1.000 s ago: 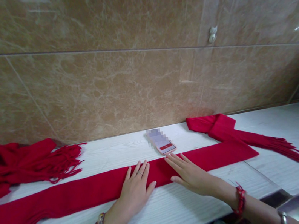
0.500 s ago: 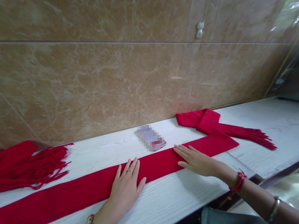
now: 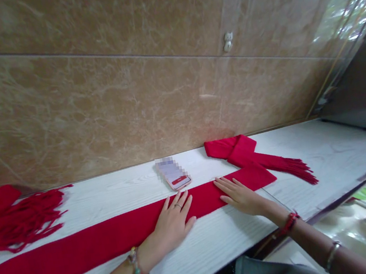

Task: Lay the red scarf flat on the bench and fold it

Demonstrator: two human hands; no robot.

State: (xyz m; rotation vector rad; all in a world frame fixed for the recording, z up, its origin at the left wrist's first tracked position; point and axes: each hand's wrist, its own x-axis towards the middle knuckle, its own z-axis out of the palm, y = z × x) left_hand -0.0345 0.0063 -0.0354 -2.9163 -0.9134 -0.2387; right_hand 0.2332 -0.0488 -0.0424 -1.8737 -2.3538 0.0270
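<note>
A long red scarf (image 3: 92, 245) lies in a flat, folded strip along the white wood-grain table (image 3: 163, 271). My left hand (image 3: 172, 218) rests palm down on its middle, fingers spread and a ring on one finger. Further right, my right hand (image 3: 240, 197) is also flat on the strip, fingers stretched out, close to the scarf's right end. Neither hand is gripping the cloth. At that right end, a folded red length with a fringe (image 3: 297, 170) spreads beyond the strip; whether it joins the strip cannot be made out.
A phone (image 3: 180, 182) lies behind the scarf, its screen partly blurred. To the left is a heap of red fringed cloth (image 3: 17, 216). A brown marbled tile wall (image 3: 94, 109) with a small white fitting (image 3: 228, 41) rises behind. At the far right stands a dark grey box-like object (image 3: 360, 84).
My left hand has slid right along the scarf, nearer my right hand. My right hand has shifted slightly right on the cloth. The view has turned a little to the right.
</note>
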